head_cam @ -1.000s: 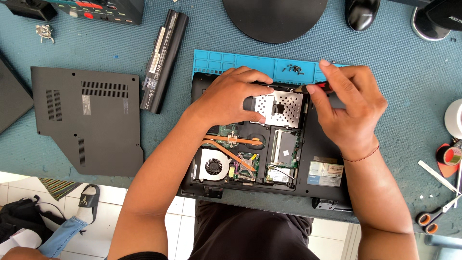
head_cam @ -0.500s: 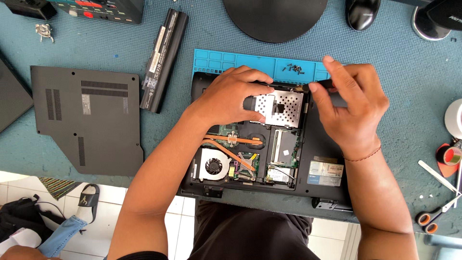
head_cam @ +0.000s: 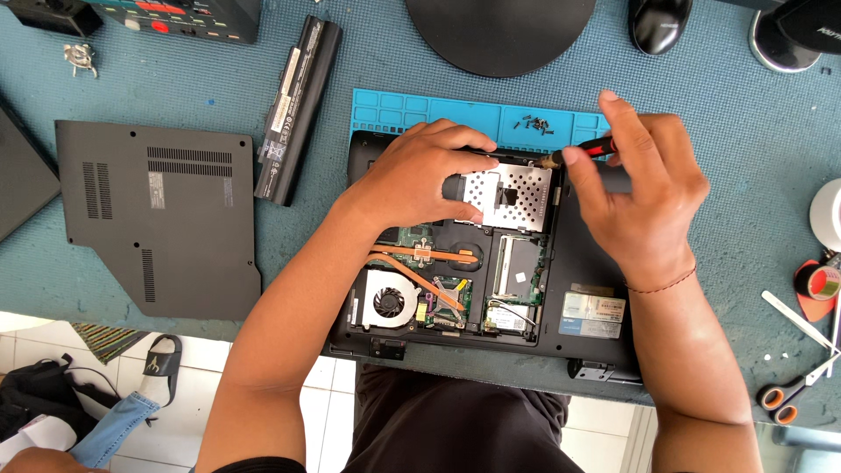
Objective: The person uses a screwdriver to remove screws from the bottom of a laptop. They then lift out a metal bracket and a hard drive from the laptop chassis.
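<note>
Head view: our left hand [head_cam: 420, 180] presses flat, grip unclenched, steadying the hard drive caddy [head_cam: 508, 194] in the laptop's [head_cam: 596, 289] far bay, while our right hand [head_cam: 644, 188] pinches the screwdriver [head_cam: 589, 151] at its edge.

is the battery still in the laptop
No, the battery lies on the mat left of the laptop, beside the cover.

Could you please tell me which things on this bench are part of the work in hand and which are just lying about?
In use: left hand on hard drive; right hand with screwdriver; opened laptop; loose screws on blue mat.

Lying about: battery, removed cover, scissors, mouse.
</note>
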